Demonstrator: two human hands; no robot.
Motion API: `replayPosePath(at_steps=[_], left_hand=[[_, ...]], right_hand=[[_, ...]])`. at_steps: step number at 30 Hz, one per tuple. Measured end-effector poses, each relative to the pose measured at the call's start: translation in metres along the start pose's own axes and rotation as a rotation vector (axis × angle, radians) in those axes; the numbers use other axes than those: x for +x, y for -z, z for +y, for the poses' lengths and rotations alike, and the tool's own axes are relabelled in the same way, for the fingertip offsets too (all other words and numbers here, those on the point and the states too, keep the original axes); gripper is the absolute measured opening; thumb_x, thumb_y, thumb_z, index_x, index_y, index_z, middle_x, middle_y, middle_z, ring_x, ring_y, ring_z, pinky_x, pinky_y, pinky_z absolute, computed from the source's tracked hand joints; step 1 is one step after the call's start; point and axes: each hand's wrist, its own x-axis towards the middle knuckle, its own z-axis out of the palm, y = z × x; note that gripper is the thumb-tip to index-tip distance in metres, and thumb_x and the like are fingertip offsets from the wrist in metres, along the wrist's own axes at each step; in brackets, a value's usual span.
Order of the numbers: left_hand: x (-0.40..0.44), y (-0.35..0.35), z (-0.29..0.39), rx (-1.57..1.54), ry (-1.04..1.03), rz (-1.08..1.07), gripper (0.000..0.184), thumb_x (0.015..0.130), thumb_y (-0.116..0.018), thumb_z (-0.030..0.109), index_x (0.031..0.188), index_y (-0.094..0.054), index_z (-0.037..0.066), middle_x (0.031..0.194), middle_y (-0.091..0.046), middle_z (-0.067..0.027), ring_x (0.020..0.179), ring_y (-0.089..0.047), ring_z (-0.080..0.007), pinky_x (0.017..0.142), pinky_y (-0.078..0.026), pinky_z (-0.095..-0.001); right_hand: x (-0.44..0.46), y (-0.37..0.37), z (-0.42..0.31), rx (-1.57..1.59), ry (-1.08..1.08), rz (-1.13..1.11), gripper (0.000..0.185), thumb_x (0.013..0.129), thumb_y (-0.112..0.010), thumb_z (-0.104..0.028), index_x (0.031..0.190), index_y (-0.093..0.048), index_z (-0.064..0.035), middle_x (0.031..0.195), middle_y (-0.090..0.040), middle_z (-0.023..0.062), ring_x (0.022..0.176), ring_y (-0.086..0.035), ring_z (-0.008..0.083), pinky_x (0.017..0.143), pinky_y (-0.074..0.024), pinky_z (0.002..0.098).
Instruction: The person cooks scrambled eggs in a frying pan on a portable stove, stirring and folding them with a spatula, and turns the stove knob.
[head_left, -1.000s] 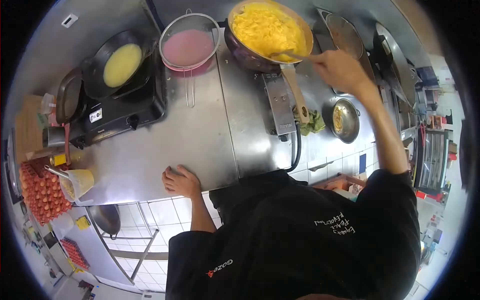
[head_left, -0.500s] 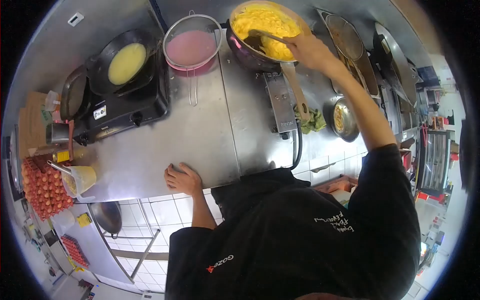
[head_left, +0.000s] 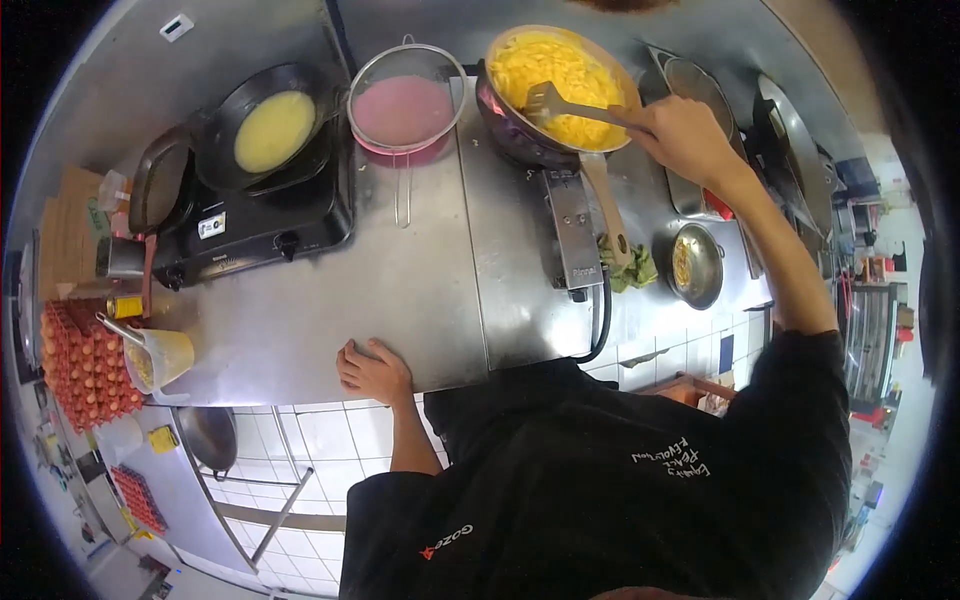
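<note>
My right hand grips the handle of a spatula. The spatula's slotted blade is over chopped-up scrambled eggs in a deep frying pan, near the side facing me. The pan's beige handle points toward me, above a silver gas burner marked Rinnai. Flame glow shows on the pan's left side. At the front edge of the steel counter, my left hand lies with thumb and fingers apart, holding nothing.
A wire sieve sits over a pink bowl. Yellow liquid fills part of a black pan on the left stove. Egg trays and a jug stand at far left. A small metal bowl with food is right of the burner.
The spatula has lifted out of the eggs' left side and moved slightly toward me, its blade face now showing. My view has shifted a little; my left hand stays on the counter edge.
</note>
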Motion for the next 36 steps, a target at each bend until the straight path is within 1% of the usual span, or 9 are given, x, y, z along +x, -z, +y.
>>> replayPosePath(at_steps=[5,11,13,17,21,23,29,34,36], left_hand=[[0.0,-0.003,-0.002,0.007,-0.044,0.012,0.05,0.107,-0.058,0.043,0.142,-0.059,0.007,0.146,-0.057,-0.0155,0.14,-0.049,-0.0363,0.117,-0.032,-0.0576],[-0.001,-0.006,-0.005,0.023,-0.049,0.026,0.05,0.107,-0.059,0.042,0.142,-0.059,0.007,0.147,-0.057,-0.016,0.14,-0.049,-0.0364,0.116,-0.032,-0.057],[-0.001,-0.004,-0.005,0.014,-0.053,0.018,0.05,0.107,-0.058,0.042,0.142,-0.059,0.007,0.147,-0.057,-0.016,0.14,-0.049,-0.0366,0.116,-0.033,-0.0569],[0.0,-0.001,-0.002,0.019,-0.031,-0.019,0.049,0.108,-0.058,0.043,0.142,-0.059,0.007,0.146,-0.057,-0.0157,0.141,-0.049,-0.0364,0.117,-0.033,-0.0563],[-0.004,-0.001,-0.003,0.013,-0.043,0.003,0.05,0.108,-0.057,0.043,0.141,-0.059,0.007,0.146,-0.057,-0.0156,0.141,-0.049,-0.0363,0.117,-0.033,-0.0565],[-0.002,-0.003,-0.004,-0.007,-0.061,0.019,0.049,0.108,-0.058,0.043,0.141,-0.059,0.007,0.146,-0.057,-0.0154,0.142,-0.049,-0.0361,0.118,-0.032,-0.0564],[0.0,-0.002,-0.001,0.013,-0.036,0.009,0.049,0.108,-0.057,0.043,0.141,-0.06,0.007,0.147,-0.057,-0.0148,0.142,-0.049,-0.0355,0.118,-0.032,-0.0566],[-0.004,-0.001,0.0,0.001,-0.036,0.011,0.052,0.109,-0.055,0.047,0.142,-0.06,0.008,0.148,-0.057,-0.0155,0.142,-0.049,-0.0356,0.118,-0.032,-0.0579],[0.002,-0.003,-0.001,-0.001,-0.029,0.012,0.053,0.109,-0.054,0.048,0.143,-0.06,0.008,0.148,-0.057,-0.0163,0.141,-0.05,-0.0359,0.119,-0.032,-0.0586]], right_hand=[[0.049,-0.044,-0.001,-0.259,0.355,0.096,0.047,0.097,-0.068,-0.018,0.143,-0.072,-0.0207,0.09,-0.079,0.0091,0.08,-0.078,0.0309,0.07,-0.0613,0.0449],[0.114,-0.06,0.018,-0.357,0.004,0.051,0.021,0.097,-0.067,-0.019,0.11,-0.083,-0.0124,0.097,-0.082,0.0158,0.088,-0.081,0.0351,0.077,-0.0647,0.0501],[0.105,-0.061,0.052,0.029,-0.223,0.063,0.024,0.098,-0.067,-0.025,0.103,-0.085,-0.0093,0.1,-0.082,0.0197,0.091,-0.08,0.0417,0.082,-0.0643,0.0531],[0.038,-0.006,0.067,0.206,-0.179,-0.167,0.033,0.099,-0.067,-0.032,0.118,-0.083,-0.0102,0.102,-0.08,0.0223,0.097,-0.078,0.0458,0.089,-0.0622,0.0558],[0.021,-0.073,0.043,0.186,-0.151,-0.038,0.029,0.103,-0.066,-0.031,0.112,-0.084,-0.0096,0.097,-0.077,0.0255,0.088,-0.077,0.0444,0.078,-0.0589,0.0556],[0.045,-0.109,0.033,0.126,-0.294,0.082,0.035,0.103,-0.064,-0.033,0.116,-0.082,-0.0067,0.095,-0.079,0.0253,0.093,-0.078,0.0459,0.089,-0.0615,0.0564],[-0.004,0.001,0.041,0.207,-0.12,-0.142,0.033,0.103,-0.068,-0.029,0.129,-0.081,-0.0132,0.101,-0.079,0.024,0.096,-0.076,0.0456,0.087,-0.0599,0.0541],[0.023,-0.079,0.031,0.211,-0.328,-0.034,0.033,0.103,-0.068,-0.028,0.128,-0.081,-0.0119,0.1,-0.079,0.0238,0.098,-0.075,0.0461,0.089,-0.0591,0.054],[0.023,-0.053,0.043,0.241,-0.284,-0.07,0.035,0.103,-0.067,-0.027,0.132,-0.078,-0.0108,0.102,-0.079,0.0234,0.097,-0.076,0.0457,0.089,-0.0593,0.0528]])
